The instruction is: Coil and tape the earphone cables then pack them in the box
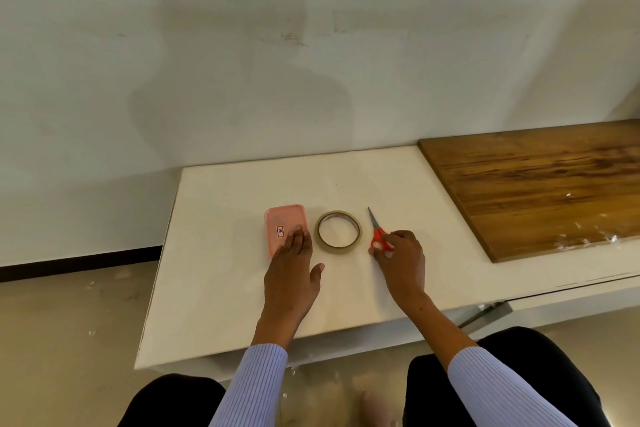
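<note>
A small pink plastic box with its lid on lies on the white table. My left hand rests flat on the box's near end, fingers together and thumb spread. To the right of the box lies a roll of clear tape, flat on the table. Beyond it are red-handled scissors, blades pointing away. My right hand touches the scissors' handles with curled fingers. No earphone cable is in view.
A brown wooden board lies on the table's right part, with bits of clear tape scraps near its front edge. A white wall stands close behind. The table's left edge drops to a tiled floor. My knees are under the front edge.
</note>
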